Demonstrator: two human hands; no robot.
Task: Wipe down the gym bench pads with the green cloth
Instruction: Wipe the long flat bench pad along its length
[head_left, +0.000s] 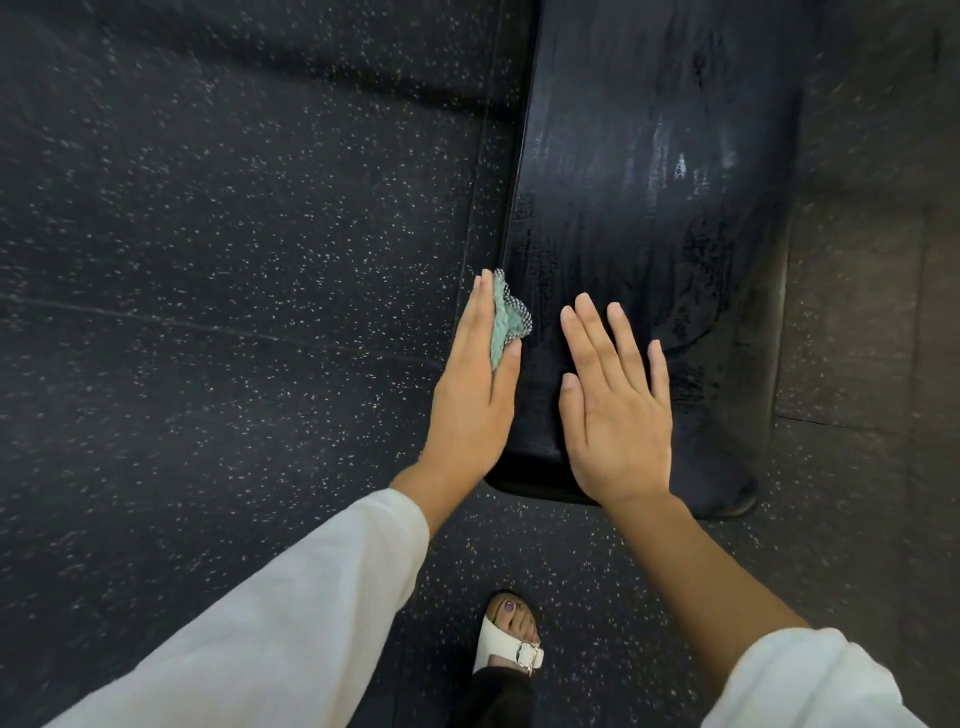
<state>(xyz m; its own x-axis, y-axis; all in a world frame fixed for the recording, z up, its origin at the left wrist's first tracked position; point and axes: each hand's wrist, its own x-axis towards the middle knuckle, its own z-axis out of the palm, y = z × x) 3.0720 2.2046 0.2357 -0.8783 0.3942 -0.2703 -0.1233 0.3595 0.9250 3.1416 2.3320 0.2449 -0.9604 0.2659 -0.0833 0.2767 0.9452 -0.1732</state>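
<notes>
A long black bench pad (649, 182) runs away from me, its top streaked with damp wipe marks. My left hand (472, 395) lies flat against the pad's left side near the front end, fingers straight, pressing the green cloth (506, 322) against that side. The cloth bunches out between thumb and palm, showing a grey mesh edge. My right hand (618, 405) rests flat on the pad's top near the front edge, fingers straight and spread, holding nothing.
Dark speckled rubber floor (208, 260) surrounds the bench on the left and in front. My foot in a white sandal (511, 639) stands just before the pad's front end. Brownish flooring (872, 260) lies to the right of the bench.
</notes>
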